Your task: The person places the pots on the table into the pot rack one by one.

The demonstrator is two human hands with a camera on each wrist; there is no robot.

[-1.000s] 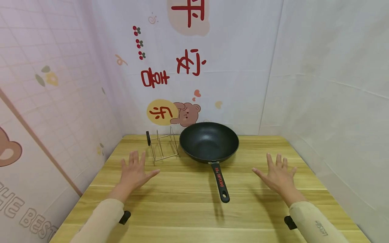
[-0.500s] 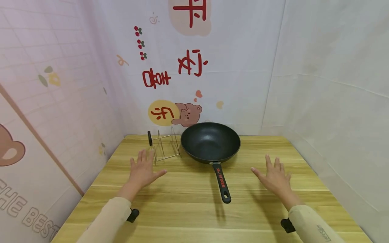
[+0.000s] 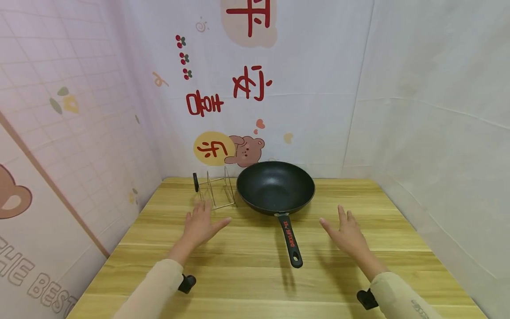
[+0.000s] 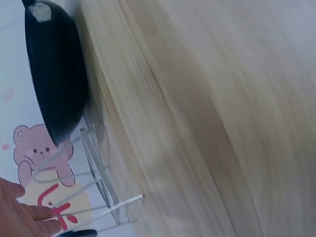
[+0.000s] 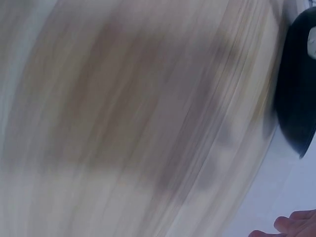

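The work looks barely begun: the pan (image 3: 275, 190) sits ungripped on the table (image 3: 243, 283), beside the wire rack (image 3: 211, 190). Left hand (image 3: 198, 228) and right hand (image 3: 349, 238) hover well apart, fingers loosely spread, holding nothing; all handling remains.

Cream-coloured, plain-weave-looking long sleeve (image 3: 153, 290) at 7 o'clock in the head view; matching cream right sleeve (image 3: 398, 294) between 4 and 5. Left hand (image 3: 200, 228), right hand (image 3: 347, 235): bare beyond the cuffs. Compact black rounded wrist unit (image 3: 187, 283) at the left sleeve's 3 o'clock; similar black right unit (image 3: 367, 299) at its sleeve's 9. Small grey lettering (image 3: 419, 309), illegible, on right sleeve, 4 o'clock of cuff.
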